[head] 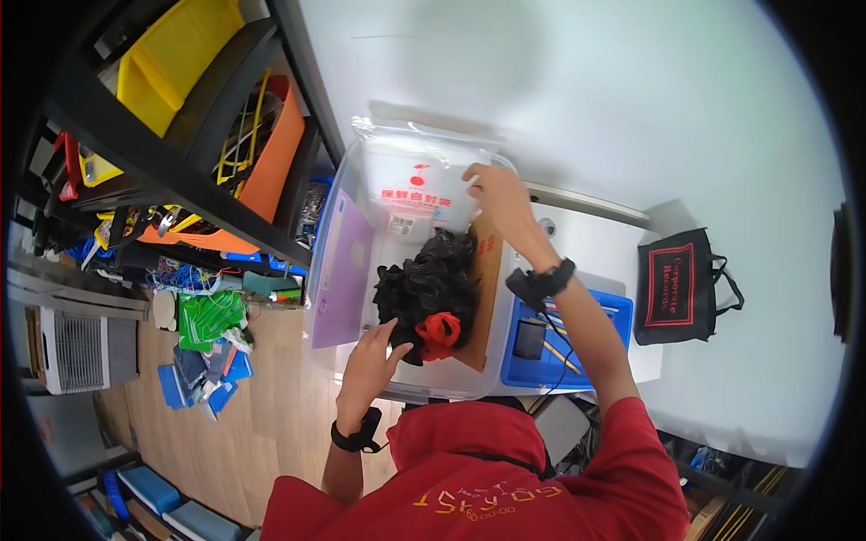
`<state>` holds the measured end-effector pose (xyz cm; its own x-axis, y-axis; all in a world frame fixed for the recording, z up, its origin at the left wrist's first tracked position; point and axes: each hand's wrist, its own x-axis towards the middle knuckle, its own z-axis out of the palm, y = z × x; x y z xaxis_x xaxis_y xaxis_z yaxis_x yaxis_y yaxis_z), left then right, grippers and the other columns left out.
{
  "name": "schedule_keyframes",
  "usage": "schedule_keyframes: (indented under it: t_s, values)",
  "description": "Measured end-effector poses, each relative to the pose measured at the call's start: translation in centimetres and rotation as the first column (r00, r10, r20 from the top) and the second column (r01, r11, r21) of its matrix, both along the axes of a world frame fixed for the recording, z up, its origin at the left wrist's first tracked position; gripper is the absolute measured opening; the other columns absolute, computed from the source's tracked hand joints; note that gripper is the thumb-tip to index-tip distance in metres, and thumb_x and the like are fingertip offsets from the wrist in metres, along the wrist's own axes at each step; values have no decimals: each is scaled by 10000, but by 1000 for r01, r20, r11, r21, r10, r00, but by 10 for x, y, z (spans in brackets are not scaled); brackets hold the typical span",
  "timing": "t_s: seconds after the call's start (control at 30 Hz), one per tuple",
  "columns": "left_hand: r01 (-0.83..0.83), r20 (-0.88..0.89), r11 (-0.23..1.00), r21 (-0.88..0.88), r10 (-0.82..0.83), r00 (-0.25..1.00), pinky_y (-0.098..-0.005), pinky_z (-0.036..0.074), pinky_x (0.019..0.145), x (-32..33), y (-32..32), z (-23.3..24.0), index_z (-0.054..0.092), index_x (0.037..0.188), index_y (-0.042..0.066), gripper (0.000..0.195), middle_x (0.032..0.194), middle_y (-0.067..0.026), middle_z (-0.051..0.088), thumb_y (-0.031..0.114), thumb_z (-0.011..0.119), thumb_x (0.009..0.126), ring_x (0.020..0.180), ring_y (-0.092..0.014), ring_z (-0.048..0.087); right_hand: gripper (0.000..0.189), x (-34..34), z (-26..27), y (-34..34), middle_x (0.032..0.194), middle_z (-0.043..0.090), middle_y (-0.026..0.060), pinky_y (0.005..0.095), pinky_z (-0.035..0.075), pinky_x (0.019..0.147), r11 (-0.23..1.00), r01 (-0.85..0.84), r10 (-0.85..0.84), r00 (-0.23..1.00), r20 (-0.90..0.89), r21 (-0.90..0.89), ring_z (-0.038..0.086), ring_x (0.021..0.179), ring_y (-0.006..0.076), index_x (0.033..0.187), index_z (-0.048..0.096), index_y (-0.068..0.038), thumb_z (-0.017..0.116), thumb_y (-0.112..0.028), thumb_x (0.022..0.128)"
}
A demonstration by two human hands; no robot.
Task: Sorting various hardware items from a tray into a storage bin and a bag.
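Note:
A clear plastic storage bin (pixel 433 392) stands before me. My left hand (pixel 371 362) is over its near left part, fingers apart, beside a heap of crumpled black plastic (pixel 433 277). A crumpled red piece (pixel 438 333) lies on the heap's near end. My right hand (pixel 499 199) is at the far right of the bin with bent fingers, by the edge of a clear zip bag pack (pixel 416 182) bearing red print. Whether those fingertips pinch the pack is unclear. A purple folder (pixel 344 270) leans along the bin's left wall; a brown cardboard piece (pixel 486 291) stands along its right.
Right of the bin, a blue tray (pixel 609 338) holds pencils and a dark box on a white surface. Beyond it stands a black tote bag (pixel 673 287). A black shelf frame (pixel 162 162) with an orange bin (pixel 277 149) rises at left. Blue and green items lie lower left.

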<state>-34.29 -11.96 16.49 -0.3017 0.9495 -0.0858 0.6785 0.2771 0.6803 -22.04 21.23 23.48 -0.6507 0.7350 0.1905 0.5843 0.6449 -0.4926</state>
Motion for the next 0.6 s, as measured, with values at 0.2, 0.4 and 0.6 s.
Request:
schedule_keyframes:
  t_s: [0.2, 0.4, 0.6]
  values:
    - [38, 69, 999, 2, -38, 997, -481, 515, 955, 33, 21, 15, 469, 1507, 22, 660, 1229, -254, 657, 337, 705, 976, 1132, -447, 630, 202, 135, 28, -21, 854, 718, 231, 466, 507, 709, 988, 153, -153, 978, -144, -17, 674, 812, 441, 1077, 571, -29, 682, 15, 914]
    - [20, 56, 999, 33, -22, 998, -462, 522, 961, 78, 39, 30, 411, 1556, 39, 714, 1275, -251, 666, 266, 737, 962, 1139, -419, 652, 268, 268, 6, -51, 819, 696, 245, 453, 474, 664, 893, 421, -433, 900, -47, -159, 640, 728, 445, 1039, 491, -31, 724, -5, 910]
    - [121, 486, 985, 120, -165, 858, -363, 561, 928, 155, 66, 84, 591, 1403, 7, 484, 1206, -174, 720, 136, 740, 961, 1044, -264, 719, 297, 389, -63, -82, 771, 688, 204, 396, 511, 658, 803, 516, -559, 826, -76, -297, 696, 734, 338, 1031, 520, -18, 766, -8, 863]
